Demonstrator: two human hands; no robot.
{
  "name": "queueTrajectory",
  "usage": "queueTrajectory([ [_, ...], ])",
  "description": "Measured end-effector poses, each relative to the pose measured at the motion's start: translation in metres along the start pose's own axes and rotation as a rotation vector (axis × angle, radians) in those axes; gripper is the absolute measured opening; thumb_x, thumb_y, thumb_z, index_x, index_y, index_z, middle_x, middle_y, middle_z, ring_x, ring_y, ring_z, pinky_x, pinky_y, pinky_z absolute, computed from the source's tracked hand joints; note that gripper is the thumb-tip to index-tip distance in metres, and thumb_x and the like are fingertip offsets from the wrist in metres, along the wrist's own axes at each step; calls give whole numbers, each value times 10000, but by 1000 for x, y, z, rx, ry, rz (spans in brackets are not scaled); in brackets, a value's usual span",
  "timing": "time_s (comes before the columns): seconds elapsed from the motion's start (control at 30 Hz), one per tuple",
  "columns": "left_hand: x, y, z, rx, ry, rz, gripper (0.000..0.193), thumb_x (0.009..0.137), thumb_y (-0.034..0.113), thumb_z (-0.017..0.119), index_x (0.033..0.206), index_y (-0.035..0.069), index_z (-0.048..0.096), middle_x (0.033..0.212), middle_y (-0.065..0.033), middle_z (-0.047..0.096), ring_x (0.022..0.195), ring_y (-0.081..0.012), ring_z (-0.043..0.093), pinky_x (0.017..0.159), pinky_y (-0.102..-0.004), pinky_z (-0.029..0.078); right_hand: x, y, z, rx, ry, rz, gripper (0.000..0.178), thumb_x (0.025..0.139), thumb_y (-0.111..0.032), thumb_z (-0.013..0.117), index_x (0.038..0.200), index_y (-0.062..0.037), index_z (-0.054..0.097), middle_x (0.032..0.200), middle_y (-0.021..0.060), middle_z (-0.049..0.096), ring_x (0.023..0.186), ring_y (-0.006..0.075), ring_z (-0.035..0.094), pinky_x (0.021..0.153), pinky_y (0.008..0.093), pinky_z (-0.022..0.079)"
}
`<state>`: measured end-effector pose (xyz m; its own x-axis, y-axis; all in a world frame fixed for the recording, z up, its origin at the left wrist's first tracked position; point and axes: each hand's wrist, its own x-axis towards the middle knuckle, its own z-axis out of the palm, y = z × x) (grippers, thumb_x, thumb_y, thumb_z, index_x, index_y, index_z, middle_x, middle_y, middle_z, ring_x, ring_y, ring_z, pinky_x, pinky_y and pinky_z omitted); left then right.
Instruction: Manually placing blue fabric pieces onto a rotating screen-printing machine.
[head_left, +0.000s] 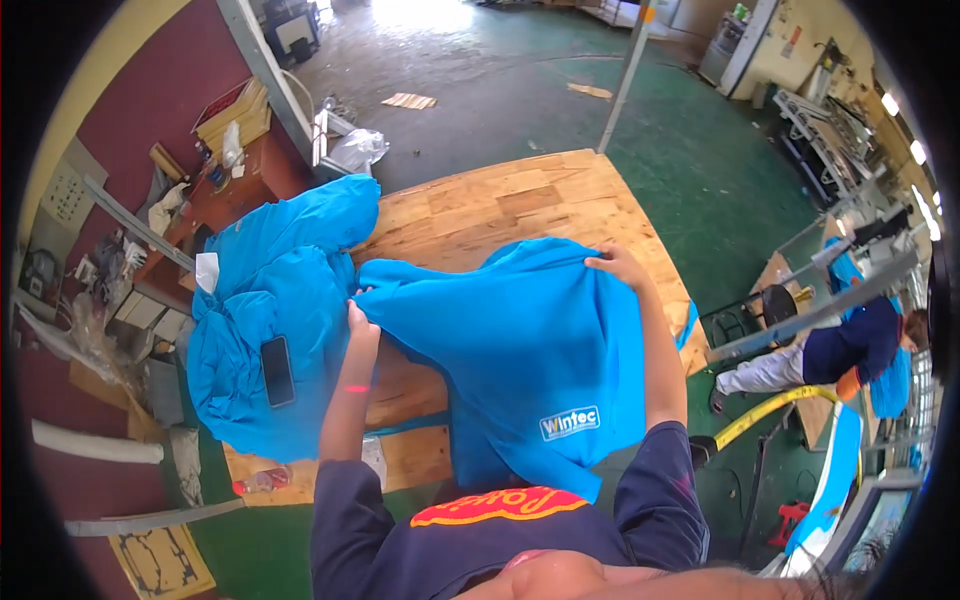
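A bright blue fabric piece (540, 340) with a small white printed patch is spread between my hands over the wooden table (480, 205). Its lower end hangs past the near edge, against my body. My left hand (362, 318) is closed on its left corner, beside a heap of blue fabric (290, 250). At the far right corner, my right hand (622, 266) pinches the same piece, thumb on top and the other fingers partly hidden. A dark phone (277, 371) lies on the heap, left of my left forearm.
A clear plastic bottle with a red cap (264, 481) lies at the table's near left. Metal posts (628, 80) rise at the far corners. A cluttered red-brown desk (262, 165) stands at the left. To the right, another person (850, 345) bends over blue material beside metal frames.
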<state>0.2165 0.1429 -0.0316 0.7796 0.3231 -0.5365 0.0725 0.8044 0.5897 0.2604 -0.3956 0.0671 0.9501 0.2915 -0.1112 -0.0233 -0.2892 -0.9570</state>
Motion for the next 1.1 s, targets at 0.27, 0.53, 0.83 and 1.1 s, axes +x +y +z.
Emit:
queueTrajectory([
  [0.27,-52,-19,17,1409,-63,974,434,813,243,693,1203,111,558,1279,-161,502,1175,-328,467,1027,-408,353,48,77,31,-676,440,-262,210,814,-225,662,866,-21,669,883,152,656,819,334,587,741,379,465],
  [0.53,-67,10,42,1715,-100,1174,82,816,112,657,883,64,659,1065,-113,623,1036,-318,559,921,-405,435,22,49,39,-112,508,-95,124,868,-143,623,894,-27,657,807,78,636,713,152,546,667,281,432],
  [0.83,-33,40,73,1345,33,1020,275,977,244,492,949,-2,613,751,-69,588,684,-114,507,635,-278,428,-12,-53,22,-276,738,-356,112,882,-92,597,957,-33,656,829,129,664,721,240,642,638,316,478],
  [1.1,36,23,49,1582,139,1030,233,959,228,494,968,34,622,838,-146,662,733,-305,629,673,-384,484,80,71,59,-594,516,-143,185,898,-240,554,911,-73,633,877,148,659,792,342,628,671,416,493],
])
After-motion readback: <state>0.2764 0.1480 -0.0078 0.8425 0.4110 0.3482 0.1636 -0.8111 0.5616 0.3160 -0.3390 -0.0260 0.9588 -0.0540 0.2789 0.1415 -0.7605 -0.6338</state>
